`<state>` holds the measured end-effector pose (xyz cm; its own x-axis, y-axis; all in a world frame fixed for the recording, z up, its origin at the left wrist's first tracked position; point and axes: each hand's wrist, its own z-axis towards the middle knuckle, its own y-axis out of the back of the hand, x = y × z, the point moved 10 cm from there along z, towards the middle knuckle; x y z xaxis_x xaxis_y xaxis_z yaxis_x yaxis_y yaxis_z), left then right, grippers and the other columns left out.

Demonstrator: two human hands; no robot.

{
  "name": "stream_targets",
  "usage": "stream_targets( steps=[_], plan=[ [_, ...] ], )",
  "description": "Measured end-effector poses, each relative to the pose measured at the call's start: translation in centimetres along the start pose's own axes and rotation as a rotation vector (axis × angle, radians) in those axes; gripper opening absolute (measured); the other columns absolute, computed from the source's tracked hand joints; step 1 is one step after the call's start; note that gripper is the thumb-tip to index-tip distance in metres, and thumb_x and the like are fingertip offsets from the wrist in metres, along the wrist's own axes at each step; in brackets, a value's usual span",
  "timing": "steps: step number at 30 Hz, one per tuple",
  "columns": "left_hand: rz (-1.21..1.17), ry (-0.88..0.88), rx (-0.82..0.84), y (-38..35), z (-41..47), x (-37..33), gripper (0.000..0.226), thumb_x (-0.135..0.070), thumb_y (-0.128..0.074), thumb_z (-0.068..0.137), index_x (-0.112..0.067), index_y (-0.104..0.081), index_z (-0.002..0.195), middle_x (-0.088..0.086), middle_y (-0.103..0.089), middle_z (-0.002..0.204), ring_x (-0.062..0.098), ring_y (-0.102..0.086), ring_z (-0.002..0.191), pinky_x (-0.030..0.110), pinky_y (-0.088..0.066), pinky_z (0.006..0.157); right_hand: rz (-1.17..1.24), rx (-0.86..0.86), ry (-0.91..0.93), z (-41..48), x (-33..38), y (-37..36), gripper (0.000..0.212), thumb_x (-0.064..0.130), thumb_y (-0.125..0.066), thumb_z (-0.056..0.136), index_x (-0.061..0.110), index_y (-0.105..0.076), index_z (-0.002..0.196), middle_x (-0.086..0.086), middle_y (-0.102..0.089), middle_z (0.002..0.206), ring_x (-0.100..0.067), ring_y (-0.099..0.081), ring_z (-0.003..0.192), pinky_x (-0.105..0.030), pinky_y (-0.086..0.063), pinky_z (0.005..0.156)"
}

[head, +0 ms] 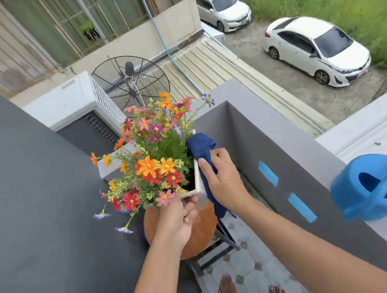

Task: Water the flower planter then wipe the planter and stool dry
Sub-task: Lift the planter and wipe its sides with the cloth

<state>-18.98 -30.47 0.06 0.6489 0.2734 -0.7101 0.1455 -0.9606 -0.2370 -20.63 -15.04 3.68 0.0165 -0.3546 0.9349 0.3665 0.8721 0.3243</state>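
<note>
I steady the planter on the stool, frame centre, left hand gripping its near corner. Right hand presses the cloth at 3 o'clock; wipe downward with firm, even pressure.

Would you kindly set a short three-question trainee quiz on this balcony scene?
1. True or false: the blue watering can sits on the stool.
2. Which hand presses the blue cloth against the white planter?
3. The left hand grips: A) the planter's near rim, B) the flowers, C) the cloth.

Key: 1. False, it rests on the wall ledge. 2. The right hand. 3. A.
</note>
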Motion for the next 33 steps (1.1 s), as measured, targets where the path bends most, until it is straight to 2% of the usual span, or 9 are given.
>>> stream_targets(
  steps=[3,6,8,13,17,23,25,29,33],
  plan=[
    [-0.025,-0.021,0.042,-0.9,-2.7,-0.9,0.023,-0.008,-0.031,0.102,-0.006,-0.046,0.086,0.011,-0.048,0.061,0.004,-0.025,0.029,0.015,-0.018,0.026,-0.066,-0.121,-0.026,2.9,-0.1,2.7,0.027,0.028,-0.047,0.104,0.006,-0.062,0.104,-0.002,-0.046,0.102,-0.013,-0.045,0.087,-0.029,-0.037,0.078],
    [0.019,-0.073,0.068,-1.7,-4.5,-2.4,0.018,-0.006,-0.034,0.1,-0.004,-0.05,0.09,0.011,-0.051,0.06,0.005,-0.025,0.032,0.017,-0.018,0.029,-0.076,-0.161,-0.177,3.8,-1.3,4.9,0.029,0.032,-0.045,0.104,0.007,-0.055,0.094,-0.005,-0.047,0.103,-0.023,-0.051,0.083,-0.032,-0.034,0.07],
    [0.052,-0.12,0.061,-2.2,-5.3,-3.4,0.019,-0.009,-0.032,0.101,-0.005,-0.049,0.093,0.013,-0.05,0.065,0.005,-0.025,0.033,0.017,-0.018,0.03,-0.048,-0.145,-0.242,3.2,-1.8,5.3,0.029,0.033,-0.046,0.104,0.01,-0.048,0.087,-0.007,-0.048,0.106,-0.021,-0.048,0.08,-0.031,-0.032,0.071],
    [0.025,-0.199,0.051,-2.9,-5.4,-5.1,0.015,-0.012,-0.027,0.104,-0.006,-0.04,0.107,0.015,-0.048,0.066,0.004,-0.026,0.029,0.016,-0.02,0.027,-0.019,-0.084,-0.093,-0.3,2.1,4.7,0.036,0.024,-0.054,0.101,0.034,-0.036,0.072,0.001,-0.045,0.088,-0.014,-0.043,0.076,-0.027,-0.029,0.07],
    [0.091,-0.249,0.012,-2.8,-5.4,-5.3,0.02,-0.015,-0.024,0.105,-0.005,-0.042,0.102,0.015,-0.049,0.067,0.003,-0.026,0.028,0.015,-0.02,0.028,0.067,-0.127,0.033,-2.2,6.3,5.9,0.048,0.02,-0.057,0.1,0.03,-0.027,0.064,0.009,-0.033,0.07,-0.006,-0.036,0.061,-0.022,-0.028,0.059],
    [0.093,-0.262,0.077,-4.7,-6.4,-5.3,0.026,-0.009,-0.022,0.104,-0.005,-0.046,0.093,0.012,-0.045,0.066,0.002,-0.029,0.029,0.013,-0.02,0.031,0.172,-0.207,0.083,-0.5,9.5,8.6,0.042,0.022,-0.055,0.102,0.038,-0.036,0.067,0.011,-0.039,0.073,-0.003,-0.043,0.065,-0.021,-0.03,0.062],
    [0.115,-0.246,0.098,-5.1,-6.9,-5.5,0.021,-0.01,-0.028,0.104,-0.006,-0.046,0.093,0.011,-0.046,0.065,0.003,-0.028,0.031,0.014,-0.019,0.03,0.102,-0.236,0.055,1.6,8.7,9.5,0.038,0.023,-0.054,0.102,0.032,-0.038,0.069,0.007,-0.042,0.077,-0.006,-0.043,0.067,-0.027,-0.028,0.065],
    [0.086,-0.194,0.13,-5.2,-7.7,-5.4,0.025,-0.009,-0.032,0.102,-0.007,-0.048,0.083,0.009,-0.048,0.059,0.004,-0.026,0.032,0.015,-0.016,0.029,-0.055,-0.228,-0.117,4.9,3.8,10.1,0.025,0.028,-0.047,0.103,0.009,-0.054,0.088,-0.008,-0.05,0.096,-0.028,-0.054,0.08,-0.033,-0.036,0.068],
    [0.007,-0.201,0.134,-5.4,-7.5,-5.7,0.022,-0.011,-0.033,0.102,-0.006,-0.047,0.086,0.008,-0.051,0.056,0.003,-0.027,0.03,0.014,-0.017,0.028,-0.07,-0.16,-0.179,3.6,1.4,8.9,0.033,0.027,-0.049,0.102,0.008,-0.051,0.076,-0.008,-0.051,0.092,-0.02,-0.05,0.073,-0.032,-0.03,0.065]
  ],
)
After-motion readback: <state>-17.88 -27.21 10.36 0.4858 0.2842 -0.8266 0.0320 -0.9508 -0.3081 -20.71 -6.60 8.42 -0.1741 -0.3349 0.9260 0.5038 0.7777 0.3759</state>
